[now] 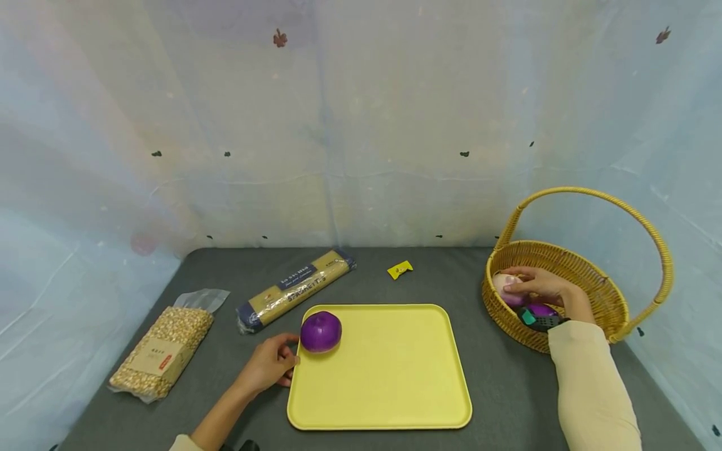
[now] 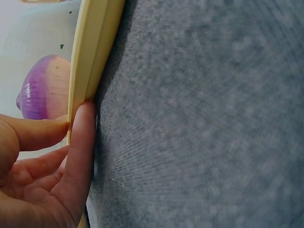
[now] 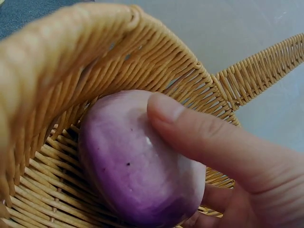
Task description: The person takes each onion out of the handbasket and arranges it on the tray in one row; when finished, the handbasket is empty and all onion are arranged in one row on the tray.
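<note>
A yellow tray [image 1: 389,376] lies at the middle of the table. My left hand [image 1: 272,362] pinches its left rim, the thumb on the rim and a finger against the outer side, as the left wrist view shows. On the tray's far left corner sits a round purple vegetable [image 1: 321,332], onion-like, with a pale underside. Inside the wicker basket [image 1: 615,307] at the right, my right hand [image 1: 544,285] grips a smooth purple-and-white vegetable [image 3: 137,161], its thumb across the pale side. Another purple thing [image 1: 543,310] shows partly below my right wrist.
Behind the tray lie a spaghetti packet [image 1: 299,289] and a small yellow wrapped packet [image 1: 400,270]. A clear bag of pale kernels [image 1: 163,354] lies at the far left. The basket's tall handle [image 1: 620,203] arches over its opening. A cloth backdrop [image 1: 361,125] hangs behind the table.
</note>
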A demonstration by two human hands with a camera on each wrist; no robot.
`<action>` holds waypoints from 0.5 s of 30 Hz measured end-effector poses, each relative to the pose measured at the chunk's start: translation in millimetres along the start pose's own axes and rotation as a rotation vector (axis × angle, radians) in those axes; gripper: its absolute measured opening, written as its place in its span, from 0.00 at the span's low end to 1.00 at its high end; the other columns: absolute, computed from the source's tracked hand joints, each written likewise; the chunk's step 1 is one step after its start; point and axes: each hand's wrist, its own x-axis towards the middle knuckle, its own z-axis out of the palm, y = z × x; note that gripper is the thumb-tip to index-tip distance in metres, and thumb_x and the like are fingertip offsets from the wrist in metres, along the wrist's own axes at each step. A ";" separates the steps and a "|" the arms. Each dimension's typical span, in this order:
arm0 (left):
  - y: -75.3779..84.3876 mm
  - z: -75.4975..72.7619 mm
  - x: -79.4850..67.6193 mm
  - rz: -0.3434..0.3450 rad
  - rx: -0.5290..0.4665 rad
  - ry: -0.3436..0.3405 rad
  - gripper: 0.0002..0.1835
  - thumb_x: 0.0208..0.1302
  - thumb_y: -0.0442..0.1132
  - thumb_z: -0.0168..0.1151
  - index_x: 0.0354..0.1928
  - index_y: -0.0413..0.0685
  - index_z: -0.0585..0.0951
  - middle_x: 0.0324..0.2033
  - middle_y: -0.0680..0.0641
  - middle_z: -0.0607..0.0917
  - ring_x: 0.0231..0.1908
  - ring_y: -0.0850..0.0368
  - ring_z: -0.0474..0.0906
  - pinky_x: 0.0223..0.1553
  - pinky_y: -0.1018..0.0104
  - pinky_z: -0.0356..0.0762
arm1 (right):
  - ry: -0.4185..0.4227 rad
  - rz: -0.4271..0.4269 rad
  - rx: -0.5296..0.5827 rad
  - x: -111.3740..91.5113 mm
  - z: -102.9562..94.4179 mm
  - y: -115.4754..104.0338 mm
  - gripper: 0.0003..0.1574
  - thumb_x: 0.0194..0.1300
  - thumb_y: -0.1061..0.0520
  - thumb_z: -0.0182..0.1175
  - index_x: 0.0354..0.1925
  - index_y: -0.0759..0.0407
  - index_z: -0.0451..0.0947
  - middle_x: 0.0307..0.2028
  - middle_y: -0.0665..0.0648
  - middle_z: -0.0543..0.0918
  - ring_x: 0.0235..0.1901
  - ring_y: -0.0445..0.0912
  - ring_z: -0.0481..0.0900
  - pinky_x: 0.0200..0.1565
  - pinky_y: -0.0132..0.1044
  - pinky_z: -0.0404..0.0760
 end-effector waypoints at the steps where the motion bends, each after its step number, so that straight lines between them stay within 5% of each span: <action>1: -0.2 -0.3 0.4 0.000 0.001 -0.001 0.22 0.58 0.27 0.60 0.56 0.30 0.71 0.23 0.45 0.74 0.17 0.56 0.76 0.17 0.61 0.82 | -0.001 -0.002 -0.002 -0.1 -0.2 -0.3 0.44 0.64 0.50 0.58 0.69 0.64 0.51 0.57 0.68 0.65 0.52 0.53 0.69 0.56 0.48 0.75; 15: -0.3 -0.1 1.3 -0.013 0.019 0.003 0.21 0.59 0.26 0.58 0.56 0.31 0.71 0.23 0.45 0.74 0.17 0.57 0.76 0.18 0.61 0.82 | 0.021 -0.029 0.037 -2.8 -5.1 -2.3 0.41 0.66 0.52 0.57 0.68 0.68 0.53 0.51 0.66 0.68 0.45 0.48 0.72 0.47 0.38 0.79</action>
